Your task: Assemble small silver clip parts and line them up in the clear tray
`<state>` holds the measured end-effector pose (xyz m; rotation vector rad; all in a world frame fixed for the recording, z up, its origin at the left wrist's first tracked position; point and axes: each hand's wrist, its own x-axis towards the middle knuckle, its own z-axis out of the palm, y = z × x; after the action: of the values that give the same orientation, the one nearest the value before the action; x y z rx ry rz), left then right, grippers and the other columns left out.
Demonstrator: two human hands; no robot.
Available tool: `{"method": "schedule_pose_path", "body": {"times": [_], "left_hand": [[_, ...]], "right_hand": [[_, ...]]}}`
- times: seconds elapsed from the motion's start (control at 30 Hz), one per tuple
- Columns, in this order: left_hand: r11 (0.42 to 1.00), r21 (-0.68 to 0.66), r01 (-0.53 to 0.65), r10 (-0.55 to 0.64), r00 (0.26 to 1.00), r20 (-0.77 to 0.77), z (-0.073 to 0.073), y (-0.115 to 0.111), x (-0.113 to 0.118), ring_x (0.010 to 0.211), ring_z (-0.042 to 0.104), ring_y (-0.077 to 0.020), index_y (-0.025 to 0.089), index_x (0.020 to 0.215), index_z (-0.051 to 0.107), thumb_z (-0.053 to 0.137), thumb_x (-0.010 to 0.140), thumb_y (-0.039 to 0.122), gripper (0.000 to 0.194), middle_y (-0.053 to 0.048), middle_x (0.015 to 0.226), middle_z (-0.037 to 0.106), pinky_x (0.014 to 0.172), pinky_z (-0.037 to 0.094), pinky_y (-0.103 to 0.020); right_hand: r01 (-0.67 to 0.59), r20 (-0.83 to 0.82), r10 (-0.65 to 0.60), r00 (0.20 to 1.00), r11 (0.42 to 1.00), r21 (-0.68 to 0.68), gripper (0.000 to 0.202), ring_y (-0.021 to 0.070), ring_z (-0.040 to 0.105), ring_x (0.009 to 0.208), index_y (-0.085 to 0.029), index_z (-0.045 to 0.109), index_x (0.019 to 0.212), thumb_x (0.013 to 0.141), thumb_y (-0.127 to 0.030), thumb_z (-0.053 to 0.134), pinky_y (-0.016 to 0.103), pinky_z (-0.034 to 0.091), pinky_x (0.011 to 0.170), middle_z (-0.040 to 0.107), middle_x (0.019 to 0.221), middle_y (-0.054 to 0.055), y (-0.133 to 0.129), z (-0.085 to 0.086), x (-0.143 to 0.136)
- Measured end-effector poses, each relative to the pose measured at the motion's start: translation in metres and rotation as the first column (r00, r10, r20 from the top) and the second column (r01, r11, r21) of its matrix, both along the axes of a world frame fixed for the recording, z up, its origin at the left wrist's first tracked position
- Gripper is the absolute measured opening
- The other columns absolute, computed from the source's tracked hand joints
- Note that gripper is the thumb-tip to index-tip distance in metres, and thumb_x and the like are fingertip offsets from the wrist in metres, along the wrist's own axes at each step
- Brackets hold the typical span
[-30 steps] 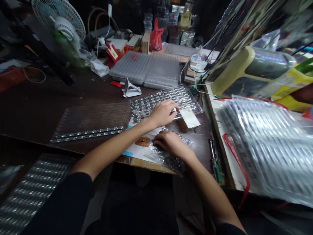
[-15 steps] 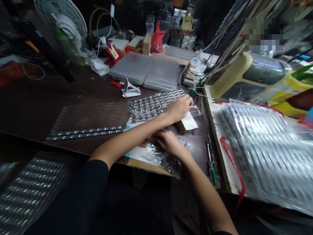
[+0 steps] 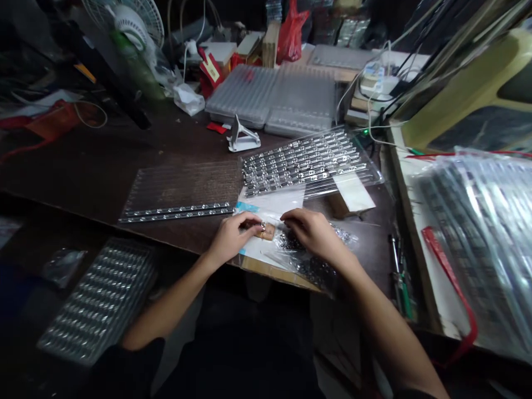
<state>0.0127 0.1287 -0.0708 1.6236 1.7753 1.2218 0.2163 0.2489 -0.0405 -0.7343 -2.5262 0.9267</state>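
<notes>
My left hand [image 3: 233, 237] is closed in a pinch on a small shiny metal part [image 3: 263, 226], held at a small brown block [image 3: 266, 233] on the white work surface. My right hand [image 3: 312, 231] is just right of it, thumb and forefinger pinched together; what they hold, if anything, is too small to make out. Beneath the right hand lies a clear plastic bag [image 3: 305, 263] of small shiny metal parts. Beyond both hands, a clear ribbed tray [image 3: 305, 160] bears rows of shiny metal pieces. A second ribbed tray [image 3: 183, 183], further left, has two filled rows along its near edge.
A white-topped block [image 3: 353, 191] stands by the filled tray's near right corner. A white plastic stand [image 3: 243, 138] and closed clear cases [image 3: 241, 94] are behind. Green-handled tools [image 3: 403, 288] lie at right, near stacked clear trays [image 3: 477, 238]. More filled trays [image 3: 100, 299] are low on the left.
My left hand has come back from the filled tray to the brown block, a small metal part in its fingers. My right hand has lifted slightly from the bag, and the view has shifted.
</notes>
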Motion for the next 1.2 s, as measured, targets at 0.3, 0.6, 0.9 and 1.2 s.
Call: {"method": "schedule_pose_path", "body": {"times": [0.3, 0.6, 0.9, 1.2], "left_hand": [[0.993, 0.108, 0.037, -0.023, 0.991, -0.130, -0.005, -0.003, -0.003, 0.087, 0.068, -0.0174, 0.018, 0.089, 0.073, 0.072, 0.086, 0.025, 0.008, -0.003, 0.091, 0.074, 0.081, 0.051, -0.028], [0.996, 0.062, 0.059, -0.045, 0.979, -0.197, -0.007, -0.005, 0.000, 0.090, 0.065, -0.0189, 0.020, 0.093, 0.072, 0.065, 0.091, 0.025, 0.009, -0.004, 0.094, 0.073, 0.082, 0.050, -0.033], [0.971, 0.178, -0.160, 0.195, 0.959, -0.204, -0.007, -0.014, -0.001, 0.094, 0.065, -0.0193, 0.020, 0.093, 0.069, 0.062, 0.093, 0.026, 0.009, -0.004, 0.096, 0.073, 0.088, 0.049, -0.033], [0.994, 0.036, -0.107, 0.113, 0.926, -0.360, -0.007, -0.020, -0.004, 0.100, 0.063, -0.0216, 0.020, 0.101, 0.067, 0.064, 0.091, 0.025, 0.011, -0.003, 0.103, 0.072, 0.091, 0.046, -0.035]], "right_hand": [[0.088, -0.113, -0.084, 0.990, 0.996, 0.027, 0.015, 0.0178, 0.066, 0.083, -0.017, 0.070, 0.090, 0.092, -0.022, 0.055, 0.028, 0.049, 0.077, 0.071, 0.089, 0.006, -0.002, -0.003, -0.005], [0.027, 0.051, -0.032, 0.998, 0.995, 0.091, 0.017, 0.0184, 0.065, 0.085, -0.017, 0.069, 0.098, 0.089, -0.015, 0.054, 0.028, 0.050, 0.078, 0.070, 0.097, 0.008, -0.018, -0.014, -0.021], [-0.156, 0.163, 0.131, 0.978, 0.975, 0.158, 0.022, 0.0166, 0.063, 0.086, -0.016, 0.067, 0.107, 0.094, -0.013, 0.050, 0.026, 0.049, 0.077, 0.066, 0.101, 0.008, -0.028, -0.016, -0.032], [-0.255, 0.323, 0.147, 0.935, 0.912, 0.323, 0.027, 0.0206, 0.062, 0.091, -0.015, 0.066, 0.120, 0.102, -0.022, 0.046, 0.030, 0.048, 0.077, 0.066, 0.104, 0.011, -0.035, -0.004, -0.032]]}}
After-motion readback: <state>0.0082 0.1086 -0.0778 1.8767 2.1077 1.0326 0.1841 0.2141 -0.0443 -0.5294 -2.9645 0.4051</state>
